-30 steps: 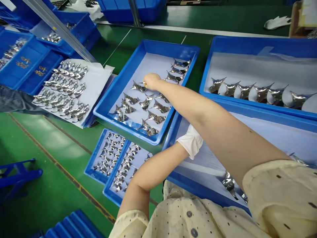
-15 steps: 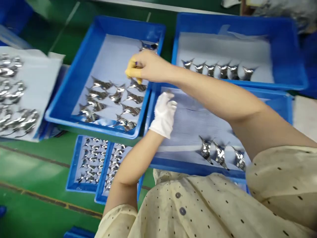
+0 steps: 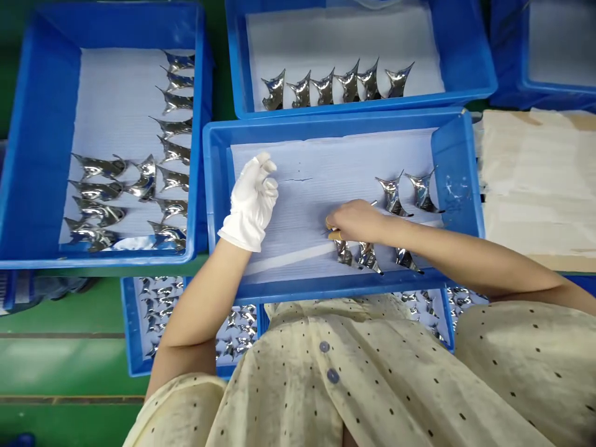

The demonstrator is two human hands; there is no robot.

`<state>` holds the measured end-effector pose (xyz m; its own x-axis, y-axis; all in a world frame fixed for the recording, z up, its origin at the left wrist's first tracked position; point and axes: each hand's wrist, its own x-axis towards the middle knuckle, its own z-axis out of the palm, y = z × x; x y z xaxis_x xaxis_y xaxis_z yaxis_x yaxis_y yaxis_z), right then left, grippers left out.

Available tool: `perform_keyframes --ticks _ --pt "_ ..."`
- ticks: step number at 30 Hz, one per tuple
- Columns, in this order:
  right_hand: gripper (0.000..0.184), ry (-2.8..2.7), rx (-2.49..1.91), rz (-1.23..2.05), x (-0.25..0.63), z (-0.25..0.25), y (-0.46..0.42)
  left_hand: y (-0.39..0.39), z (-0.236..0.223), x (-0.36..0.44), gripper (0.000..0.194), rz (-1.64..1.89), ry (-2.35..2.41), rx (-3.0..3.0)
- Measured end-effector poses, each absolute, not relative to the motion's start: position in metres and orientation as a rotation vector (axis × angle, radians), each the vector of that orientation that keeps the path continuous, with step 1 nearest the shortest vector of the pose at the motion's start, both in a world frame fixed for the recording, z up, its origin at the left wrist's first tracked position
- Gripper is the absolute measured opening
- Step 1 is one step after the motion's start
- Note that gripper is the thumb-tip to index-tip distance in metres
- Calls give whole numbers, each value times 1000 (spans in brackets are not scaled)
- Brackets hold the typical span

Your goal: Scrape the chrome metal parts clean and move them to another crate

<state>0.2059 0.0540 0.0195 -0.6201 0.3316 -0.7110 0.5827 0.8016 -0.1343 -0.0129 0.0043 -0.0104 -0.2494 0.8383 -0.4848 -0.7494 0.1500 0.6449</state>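
My left hand (image 3: 254,202), in a white glove, hovers over the left part of the middle blue tray (image 3: 344,290). Its fingers are loosely curled and apart, with nothing in them. Yellow covers sit on fingertips of my right hand (image 3: 356,222), which is closed around a thin pen-like stick (image 3: 374,203); most of it is hidden. Just below that hand lie shiny, curved metal pieces with pointed corners, among them one metal piece (image 3: 343,253) partly covered by the fingers. Two more, including a metal piece (image 3: 392,194), lie above my right wrist on the white lining sheet (image 3: 298,205).
The left blue tray (image 3: 199,136) holds several similar pieces, many along its right side. Behind the middle tray, the back blue tray (image 3: 363,107) has a row of them. Cardboard (image 3: 535,192) lies at right. Lower trays (image 3: 133,341) of small metal pieces sit below.
My right hand has moved from over the left tray to the metal pieces in the middle tray. My left hand stays over the middle tray's left side. The view has turned rightward.
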Motion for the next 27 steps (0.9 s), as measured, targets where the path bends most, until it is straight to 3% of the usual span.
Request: perform_keyframes --ticks 7,10,15,21,27 --pt "18 3182 605 -1357 205 54 84 -11 5 0 46 1085 958 809" --pt "18 3320 635 -1726 194 54 89 -13 19 0 42 1244 1036 912" --pt "41 2831 965 -2481 167 38 82 -22 18 2 35 1663 1431 1089" --pt "35 2581 1039 -2781 149 31 74 -29 5 2 37 1876 1529 1702" --pt "40 2542 1138 -2765 150 30 69 -26 2 3 41 1920 1517 1882"
